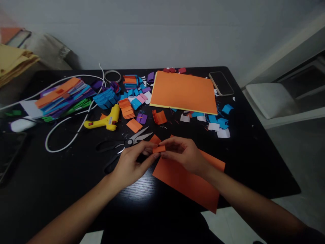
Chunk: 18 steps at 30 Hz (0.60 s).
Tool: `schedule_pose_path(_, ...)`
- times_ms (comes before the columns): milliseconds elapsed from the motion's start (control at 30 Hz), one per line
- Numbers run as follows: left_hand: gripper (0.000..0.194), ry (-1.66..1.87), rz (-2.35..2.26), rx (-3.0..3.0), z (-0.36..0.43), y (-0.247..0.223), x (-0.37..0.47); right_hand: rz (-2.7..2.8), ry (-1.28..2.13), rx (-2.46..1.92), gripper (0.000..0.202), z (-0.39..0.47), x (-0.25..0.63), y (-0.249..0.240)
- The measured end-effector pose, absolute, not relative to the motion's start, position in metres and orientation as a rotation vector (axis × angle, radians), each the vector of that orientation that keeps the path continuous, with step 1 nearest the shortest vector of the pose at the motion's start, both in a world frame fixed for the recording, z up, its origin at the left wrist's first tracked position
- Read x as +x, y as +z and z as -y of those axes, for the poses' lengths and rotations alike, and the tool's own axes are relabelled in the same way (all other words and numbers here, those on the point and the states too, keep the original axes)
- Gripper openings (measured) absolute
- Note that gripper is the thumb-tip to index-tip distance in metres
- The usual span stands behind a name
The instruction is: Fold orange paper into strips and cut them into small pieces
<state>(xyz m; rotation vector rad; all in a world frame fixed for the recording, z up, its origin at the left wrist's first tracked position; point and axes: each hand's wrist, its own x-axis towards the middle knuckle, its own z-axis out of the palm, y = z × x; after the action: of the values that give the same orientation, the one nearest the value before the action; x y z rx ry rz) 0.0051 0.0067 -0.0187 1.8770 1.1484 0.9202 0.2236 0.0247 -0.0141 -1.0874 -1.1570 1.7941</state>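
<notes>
Orange and small: gripping paper piece (159,149) by fingertips of left hand (133,162) and right hand (187,155). Best to square edges, then press any fold evenly.

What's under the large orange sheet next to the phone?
A yellow sheet shows as a thin rim along the left and near edges of the large orange sheet. Whatever else lies beneath is covered and can't be seen.

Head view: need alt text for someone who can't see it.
Left hand and right hand hold an orange paper piece over a black table. Scissors and a yellow glue gun lie to the left, an orange sheet under the right hand, cut paper beyond.
</notes>
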Motion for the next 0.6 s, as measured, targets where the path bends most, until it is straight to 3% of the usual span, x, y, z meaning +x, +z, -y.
schedule_pose_path(600,0.017,0.911,-1.179,1.759,-0.0027,-0.0164,0.0051,1.166,1.705,-1.185,0.028,-0.0218,0.2251,-0.0118)
